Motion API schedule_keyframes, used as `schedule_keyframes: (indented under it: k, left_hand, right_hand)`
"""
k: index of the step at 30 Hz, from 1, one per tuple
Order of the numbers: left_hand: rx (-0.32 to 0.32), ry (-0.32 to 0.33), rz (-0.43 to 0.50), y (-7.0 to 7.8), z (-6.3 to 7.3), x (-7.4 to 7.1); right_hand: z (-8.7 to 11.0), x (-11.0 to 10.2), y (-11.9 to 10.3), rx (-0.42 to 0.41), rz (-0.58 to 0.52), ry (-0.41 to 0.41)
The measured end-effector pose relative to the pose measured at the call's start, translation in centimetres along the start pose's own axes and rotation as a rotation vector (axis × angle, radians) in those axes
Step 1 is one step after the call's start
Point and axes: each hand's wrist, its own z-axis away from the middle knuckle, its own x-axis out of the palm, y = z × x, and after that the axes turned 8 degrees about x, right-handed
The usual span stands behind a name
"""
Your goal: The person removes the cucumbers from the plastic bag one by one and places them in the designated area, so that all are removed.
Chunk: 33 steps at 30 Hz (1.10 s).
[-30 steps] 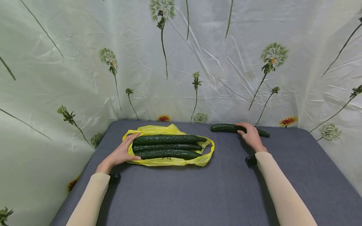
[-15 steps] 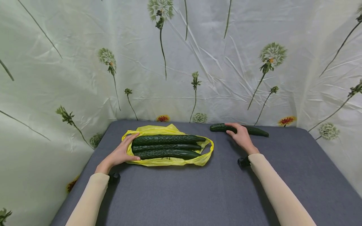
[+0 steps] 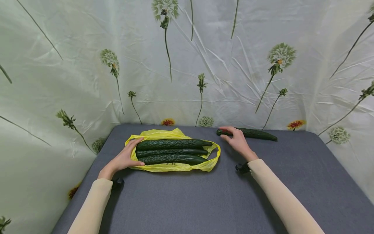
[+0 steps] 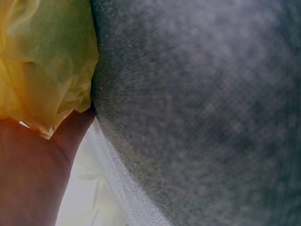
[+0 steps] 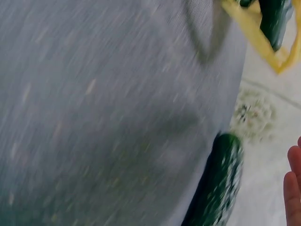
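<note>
In the head view a yellow plastic bag (image 3: 187,168) lies on its side at centre left, with three dark green cucumbers (image 3: 172,144) showing in its mouth. My left hand (image 3: 124,159) holds the bag's left end between thumb and fingers; in the left wrist view the thumb lies against the thin plastic. Another cucumber (image 3: 261,134) lies on the table near the back edge, right of the bag. Over its left end is my right hand (image 3: 238,141). The right wrist view shows straight fingers (image 5: 292,188) apart from the cucumber.
A grey cloth covers the table (image 3: 187,201). Close behind it hangs a pale curtain (image 3: 219,65) printed with dandelions, which also runs down the left and right sides. Dark straps with small devices sit at both wrists.
My right hand has moved left along the loose cucumber, from its middle to its left end. The cucumber has stayed in place. The left hand and the bag have not moved.
</note>
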Motion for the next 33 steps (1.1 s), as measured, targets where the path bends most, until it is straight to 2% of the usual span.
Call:
schedule_keyframes:
  k: [7, 18, 33]
  left_hand:
    - [-0.004, -0.003, 0.004, 0.0, -0.1, -0.1]
    - [-0.004, -0.004, 0.002, 0.2, 0.0, -0.1]
    - [-0.013, -0.001, 0.018, 0.1, -0.2, -0.2]
  right_hand:
    - [-0.2, 1.0, -1.7, -0.038, -0.052, -0.047]
    - [-0.3, 2.6, -2.7, -0.082, -0.060, -0.060]
    - [-0.4, 5.3, -5.2, -0.156, -0.108, -0.134]
